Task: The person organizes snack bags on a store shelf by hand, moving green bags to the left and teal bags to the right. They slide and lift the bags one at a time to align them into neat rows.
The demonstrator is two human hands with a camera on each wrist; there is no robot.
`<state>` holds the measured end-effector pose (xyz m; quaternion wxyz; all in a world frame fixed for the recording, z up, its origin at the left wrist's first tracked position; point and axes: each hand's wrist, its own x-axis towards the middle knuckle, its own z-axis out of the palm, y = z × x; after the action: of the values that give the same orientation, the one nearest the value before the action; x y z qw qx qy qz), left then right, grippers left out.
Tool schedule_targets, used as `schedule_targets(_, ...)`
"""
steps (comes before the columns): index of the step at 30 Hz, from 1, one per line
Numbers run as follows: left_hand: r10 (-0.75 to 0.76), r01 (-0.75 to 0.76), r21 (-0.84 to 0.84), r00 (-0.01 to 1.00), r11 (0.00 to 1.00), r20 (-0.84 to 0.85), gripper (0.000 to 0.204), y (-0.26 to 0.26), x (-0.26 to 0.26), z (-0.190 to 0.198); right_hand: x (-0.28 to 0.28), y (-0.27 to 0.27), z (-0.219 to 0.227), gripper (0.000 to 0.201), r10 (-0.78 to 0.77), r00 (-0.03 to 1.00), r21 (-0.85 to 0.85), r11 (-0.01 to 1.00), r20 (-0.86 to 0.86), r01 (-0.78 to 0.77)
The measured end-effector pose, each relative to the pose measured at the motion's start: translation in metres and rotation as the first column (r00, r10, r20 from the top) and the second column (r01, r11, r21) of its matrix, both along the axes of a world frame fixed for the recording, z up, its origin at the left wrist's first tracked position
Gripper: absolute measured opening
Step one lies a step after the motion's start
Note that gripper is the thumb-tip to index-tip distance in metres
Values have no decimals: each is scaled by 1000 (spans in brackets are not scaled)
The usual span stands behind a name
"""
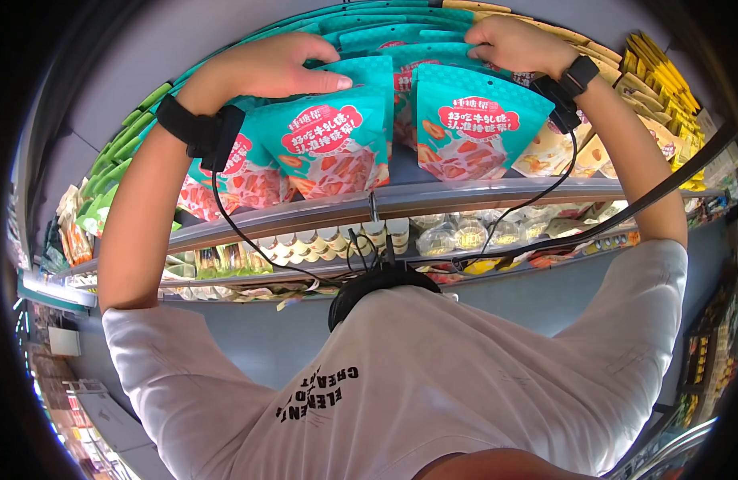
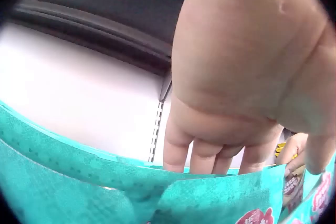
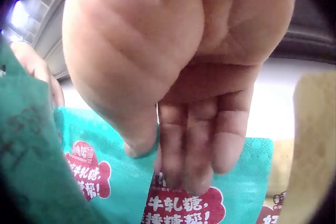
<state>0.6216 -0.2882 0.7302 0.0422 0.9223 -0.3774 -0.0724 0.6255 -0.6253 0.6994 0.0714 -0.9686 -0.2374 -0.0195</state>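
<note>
Teal nougat pouches with red labels and strawberry pictures stand in rows on the shelf. My left hand (image 1: 277, 68) lies over the tops of the left-hand pouches. In the left wrist view its straight fingers (image 2: 207, 155) reach down behind a teal pouch (image 2: 220, 198), their tips hidden. Its thumb extends over the front pouch (image 1: 329, 144). Farther right, my right hand (image 1: 517, 44) bends over the pouches behind a tilted front pouch (image 1: 477, 124). The right wrist view shows its thumb and fingers pinching the side edge of a teal pouch (image 3: 113, 155), with another pouch (image 3: 241, 176) behind the fingers.
Green packs (image 1: 113, 180) stand left of the teal rows; tan pouches (image 1: 549, 148) and yellow packs (image 1: 665, 76) stand to the right. The shelf's front rail (image 1: 305, 220) runs below. Under it, a lower shelf holds white cups (image 1: 329, 240) and clear round tubs (image 1: 469, 234). Cables hang from both wrists.
</note>
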Motion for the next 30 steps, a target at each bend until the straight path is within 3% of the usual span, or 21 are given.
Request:
schedule_targets(2, -115, 134, -109, 979, 985, 165, 42, -3, -1, -7, 7, -6, -5, 21, 60, 985, -11, 998, 160, -59)
schedule_targets(3, -125, 143, -106, 979, 984, 162, 42, -7, 1, -10, 4, -5, -3, 21, 51, 986, -8, 999, 158, -51)
schedule_targets(5, -323, 477, -174, 780, 862, 537, 42, -22, 3, -17, -4, 4, 7, 22, -6, 981, -103, 994, 194, 26)
schedule_targets(6, -280, 405, -250, 865, 880, 417, 42, -36, -15, -12, -3, 4, 8, 25, 19, 981, -112, 994, 191, 2)
schedule_targets(9, -330, 437, -250, 866, 864, 375, 38, -76, -35, -11, 4, 4, 4, 25, 50, 985, -128, 991, 166, -29)
schedule_targets(11, -340, 436, -157, 843, 886, 416, 36, -95, -38, -11, 3, 6, 7, 29, 26, 988, -166, 986, 153, 0)
schedule_targets(13, -268, 286, 4, 895, 958, 356, 30, -110, -37, -9, -4, 13, 11, 32, -14, 994, -154, 988, 112, 31)
schedule_targets(14, -273, 290, 7, 893, 957, 358, 30, -114, -33, -9, -5, 14, 10, 31, -6, 998, -78, 997, 64, 11)
schedule_targets(16, -216, 237, -102, 958, 966, 187, 24, -123, -22, -17, -3, 12, 10, 29, -24, 1000, -34, 999, 1, 24)
schedule_targets(22, -161, 160, -156, 987, 975, 7, 16, -129, -4, -43, -1, 11, 9, 23, -104, 985, -65, 993, -139, 96)
schedule_targets(23, -161, 160, -155, 987, 975, 5, 16, -128, -1, -44, 3, 9, 4, 22, -80, 991, -62, 995, -105, 74)
schedule_targets(25, -378, 417, -111, 888, 902, 261, 16, -123, 6, -47, 8, 3, 0, 22, -57, 996, -56, 997, -75, 53)
schedule_targets(28, -350, 368, -83, 921, 926, 173, 18, -121, 7, -43, 3, -2, 5, 24, 11, 1000, -104, 994, -29, -14)
schedule_targets(30, -307, 319, -68, 941, 946, 139, 18, -120, 4, -39, -4, -3, 14, 27, -34, 997, -210, 977, 70, 48)
